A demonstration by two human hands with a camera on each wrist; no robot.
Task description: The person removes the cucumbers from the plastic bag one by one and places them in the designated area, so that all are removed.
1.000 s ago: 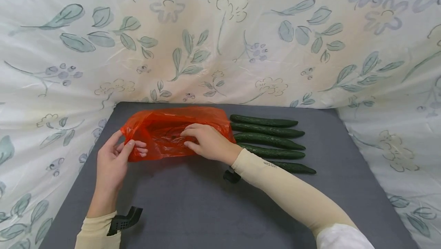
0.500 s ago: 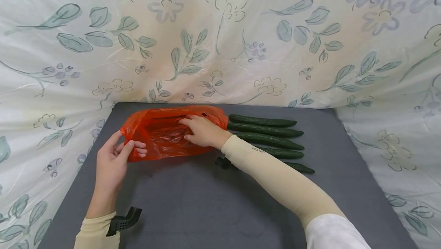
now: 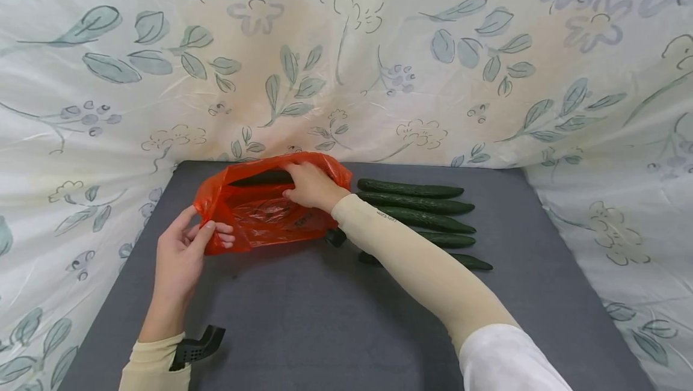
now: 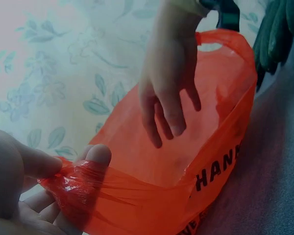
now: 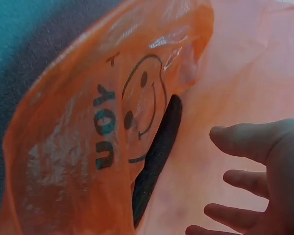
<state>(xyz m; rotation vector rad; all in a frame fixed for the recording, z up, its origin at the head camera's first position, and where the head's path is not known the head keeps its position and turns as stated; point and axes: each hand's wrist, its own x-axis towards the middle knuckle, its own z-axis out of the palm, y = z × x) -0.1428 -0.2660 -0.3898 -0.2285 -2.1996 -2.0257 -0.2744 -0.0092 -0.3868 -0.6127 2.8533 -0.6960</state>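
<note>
A thin red plastic bag point(image 3: 292, 234) lies at the table's far left with its mouth spread wide. My left hand point(image 3: 181, 252) pinches the bag's left end between thumb and fingers, the film bunched up in its grip. My right hand point(image 3: 311, 185) reaches into the mouth near the far rim, fingers extended and apart with nothing between them. Inside the bag lies a dark green cucumber point(image 5: 159, 161), partly hidden behind the printed film in the right wrist view. Print and a smiley face point(image 5: 147, 98) show on the bag.
Several long cucumbers point(image 3: 411, 189) lie side by side right of the bag, the nearer ones partly covered by my right forearm point(image 3: 400, 240). The grey table point(image 3: 303, 319) backs onto a flowered curtain point(image 3: 346, 66), which also rises at both sides.
My right hand has moved left and away from me, deeper over the bag. The bag's far rim has lifted, its mouth is wider and the cucumber inside shows. The left hand keeps its pinch.
</note>
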